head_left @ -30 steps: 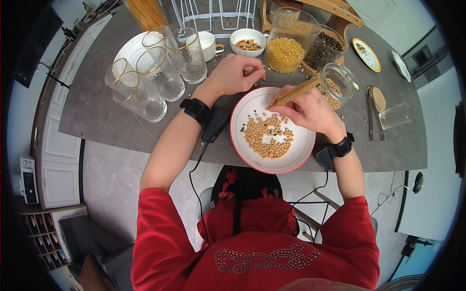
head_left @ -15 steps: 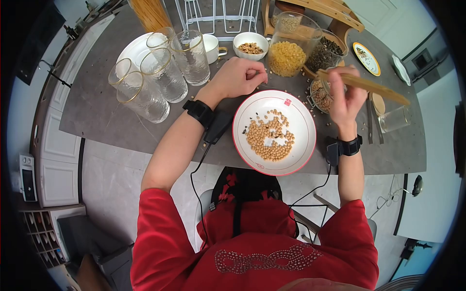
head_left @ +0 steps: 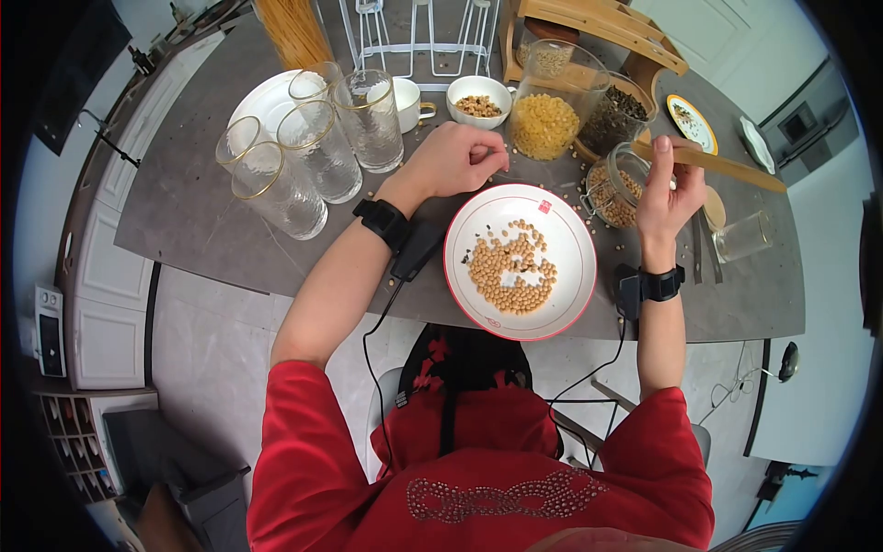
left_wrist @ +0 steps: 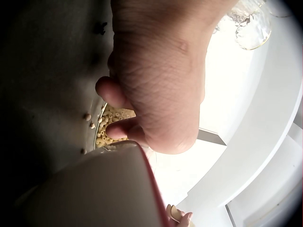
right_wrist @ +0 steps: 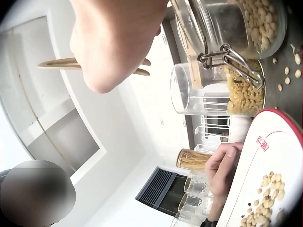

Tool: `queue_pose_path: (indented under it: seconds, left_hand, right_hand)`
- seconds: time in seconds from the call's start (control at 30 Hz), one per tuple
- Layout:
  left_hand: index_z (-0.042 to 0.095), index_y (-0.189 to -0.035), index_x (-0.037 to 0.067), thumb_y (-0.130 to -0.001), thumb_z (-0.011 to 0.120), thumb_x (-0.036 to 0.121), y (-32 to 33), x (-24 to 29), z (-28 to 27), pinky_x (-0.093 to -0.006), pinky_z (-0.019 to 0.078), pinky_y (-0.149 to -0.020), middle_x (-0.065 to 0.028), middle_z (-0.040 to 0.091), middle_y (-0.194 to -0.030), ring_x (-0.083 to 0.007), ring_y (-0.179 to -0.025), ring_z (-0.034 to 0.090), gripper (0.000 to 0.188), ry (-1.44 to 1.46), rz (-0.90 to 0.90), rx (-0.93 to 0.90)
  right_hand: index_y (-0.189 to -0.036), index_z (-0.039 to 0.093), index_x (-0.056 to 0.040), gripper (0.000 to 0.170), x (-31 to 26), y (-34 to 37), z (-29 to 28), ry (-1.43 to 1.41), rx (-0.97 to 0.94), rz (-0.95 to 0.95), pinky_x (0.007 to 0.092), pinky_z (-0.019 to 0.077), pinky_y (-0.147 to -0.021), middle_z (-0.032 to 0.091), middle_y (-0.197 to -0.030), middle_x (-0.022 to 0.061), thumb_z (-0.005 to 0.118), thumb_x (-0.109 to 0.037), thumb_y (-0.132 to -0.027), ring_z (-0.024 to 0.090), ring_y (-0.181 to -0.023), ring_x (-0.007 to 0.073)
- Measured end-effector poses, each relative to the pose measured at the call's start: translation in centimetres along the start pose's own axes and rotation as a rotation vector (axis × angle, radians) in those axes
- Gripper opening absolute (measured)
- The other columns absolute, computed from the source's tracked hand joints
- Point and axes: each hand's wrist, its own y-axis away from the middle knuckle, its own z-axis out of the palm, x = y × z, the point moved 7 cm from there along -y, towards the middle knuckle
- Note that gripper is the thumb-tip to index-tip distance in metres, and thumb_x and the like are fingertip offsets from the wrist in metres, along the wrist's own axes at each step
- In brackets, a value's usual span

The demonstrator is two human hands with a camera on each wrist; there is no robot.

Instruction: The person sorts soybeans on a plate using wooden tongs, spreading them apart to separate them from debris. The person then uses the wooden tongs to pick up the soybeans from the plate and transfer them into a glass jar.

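Note:
In the head view my right hand (head_left: pixel 670 202) holds wooden tongs (head_left: pixel 736 168) above the clip-top glass jar (head_left: pixel 612 195) of soybeans. The two tips of the tongs (right_wrist: pixel 143 72) show past that hand in the right wrist view, pointing toward the jar's mouth. In front of me lies a white plate (head_left: pixel 575 285) with a red rim, bearing soybeans (head_left: pixel 520 296) and a few dark bits. My left hand (head_left: pixel 451 161) rests on the table beyond the plate's left side, fingers loosely curled and holding nothing.
Several tall glasses (head_left: pixel 317 152) stand at left. Behind the plate are a white bowl (head_left: pixel 478 121), a pasta container (head_left: pixel 544 124) and a container of dark leaves (head_left: pixel 614 115). Metal tongs (head_left: pixel 699 253) and a small glass (head_left: pixel 743 237) lie at right. Loose beans dot the table.
My right hand has moved from over the plate, right to the jar, carrying the wooden tongs. Their long end now points right. The left hand stays in place.

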Motion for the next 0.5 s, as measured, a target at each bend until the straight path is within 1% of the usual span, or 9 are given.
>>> queue_pose_path:
  seconds: [0.13,0.2,0.23,0.3,0.33,0.4,0.43,0.5]
  left_hand:
    - [0.075,-0.087,0.005,-0.093,0.069,0.011,0.0,-0.4,0.0,-0.028,0.0281,-0.049,0.0018,0.045,-0.05,-0.0059,-0.047,0.035,0.01,-0.007,-0.011,-0.008]
    - [0.076,-0.087,0.01,-0.091,0.068,0.019,-0.1,-0.6,0.1,-0.033,0.0392,-0.052,-0.0042,0.055,-0.053,-0.0178,-0.047,0.049,0.013,-0.039,-0.057,-0.038]
    - [0.076,-0.087,0.01,-0.091,0.068,0.019,-0.2,-0.5,0.1,-0.033,0.0392,-0.052,-0.0042,0.055,-0.053,-0.0178,-0.047,0.049,0.013,-0.038,-0.053,-0.037]
    - [0.075,-0.088,0.004,-0.093,0.069,0.011,-0.1,-0.3,0.1,-0.0279,0.0285,-0.049,0.0017,0.046,-0.051,-0.0058,-0.047,0.035,0.01,-0.015,-0.013,-0.015]
    - [0.075,-0.088,0.004,-0.093,0.069,0.011,0.0,-0.3,0.1,-0.0279,0.0285,-0.049,0.0017,0.046,-0.051,-0.0058,-0.047,0.035,0.01,-0.017,-0.015,-0.015]
    - [0.075,-0.088,0.004,-0.093,0.068,0.01,-0.1,-0.3,0.1,-0.0276,0.0292,-0.049,0.0016,0.048,-0.052,-0.0052,-0.047,0.036,0.011,-0.021,-0.018,-0.005]
    - [0.075,-0.088,0.004,-0.093,0.068,0.01,-0.1,-0.3,0.1,-0.0276,0.0292,-0.049,0.0016,0.048,-0.052,-0.0052,-0.047,0.036,0.011,-0.022,-0.015,-0.009]
    - [0.075,-0.089,0.004,-0.094,0.068,0.01,0.0,-0.5,0.1,-0.0271,0.0297,-0.049,0.0016,0.049,-0.052,-0.0045,-0.048,0.037,0.011,-0.01,-0.035,-0.017]
  right_hand:
    - [-0.089,0.066,-0.0022,0.018,0.1,0.1,0.1,-0.023,-0.014,0.002,0.022,0.0391,-0.053,0.066,-0.074,0.0009,0.069,-0.016,-0.1,0.053,-0.059,0.0043]
    - [-0.088,0.067,-0.0023,0.015,-0.7,0.3,0.4,-0.03,-0.045,-0.135,0.0223,0.0392,-0.052,0.067,-0.074,0.0021,0.073,-0.013,-0.096,0.053,-0.057,0.006]
    - [-0.088,0.067,-0.0023,0.015,-0.6,0.4,0.4,-0.028,-0.043,-0.139,0.0223,0.0392,-0.052,0.067,-0.074,0.0021,0.073,-0.013,-0.096,0.053,-0.057,0.006]
    - [-0.085,0.068,-0.0033,0.013,-1.7,1.2,1.6,-0.033,-0.193,-0.266,0.0234,0.0384,-0.049,0.067,-0.074,0.0033,0.079,-0.009,-0.089,0.052,-0.053,0.0083]
    - [-0.085,0.068,-0.0033,0.013,-2.0,1.5,1.9,-0.036,-0.194,-0.266,0.0234,0.0384,-0.049,0.067,-0.074,0.0033,0.079,-0.009,-0.089,0.052,-0.053,0.0083]
    - [-0.082,0.069,-0.0045,0.014,-3.6,2.6,3.4,-0.157,-0.323,-0.359,0.0251,0.0374,-0.046,0.068,-0.075,0.0028,0.083,-0.007,-0.082,0.051,-0.049,0.0098]
    - [-0.082,0.069,-0.0045,0.014,-3.9,2.9,3.6,-0.155,-0.32,-0.358,0.0251,0.0374,-0.046,0.068,-0.075,0.0028,0.083,-0.007,-0.082,0.051,-0.049,0.0098]
    - [-0.079,0.07,-0.0054,0.014,-4.1,3.9,5.0,-0.195,-0.512,-0.329,0.0262,0.0371,-0.044,0.07,-0.077,0.0015,0.084,-0.007,-0.079,0.049,-0.047,0.0098]
